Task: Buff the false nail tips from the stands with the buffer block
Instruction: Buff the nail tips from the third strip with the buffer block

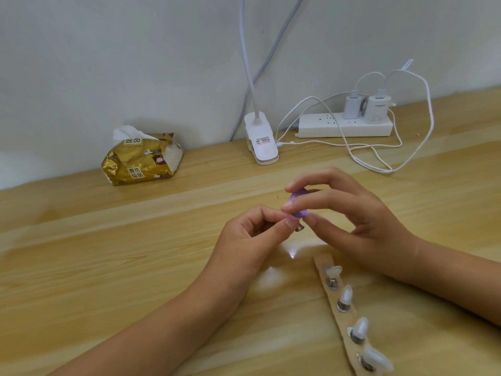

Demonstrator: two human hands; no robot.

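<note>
My right hand (pixel 349 213) pinches a small purple buffer block (pixel 296 204) between thumb and fingers above the table's middle. My left hand (pixel 252 234) pinches a small metal nail stand (pixel 299 228) just under the block; the nail tip on it is hidden by my fingers and the block. The block sits against the top of that stand. A tan strip (pixel 344 318) lies on the table at the lower right, carrying several metal stands with pale false nail tips (pixel 346 295).
A gold tissue pack (pixel 141 158) lies at the back left by the wall. A white clip lamp base (pixel 261 142) stands behind my hands. A white power strip (pixel 344 126) with chargers and loose white cables (pixel 379 158) occupies the back right of the wooden table (pixel 108 267).
</note>
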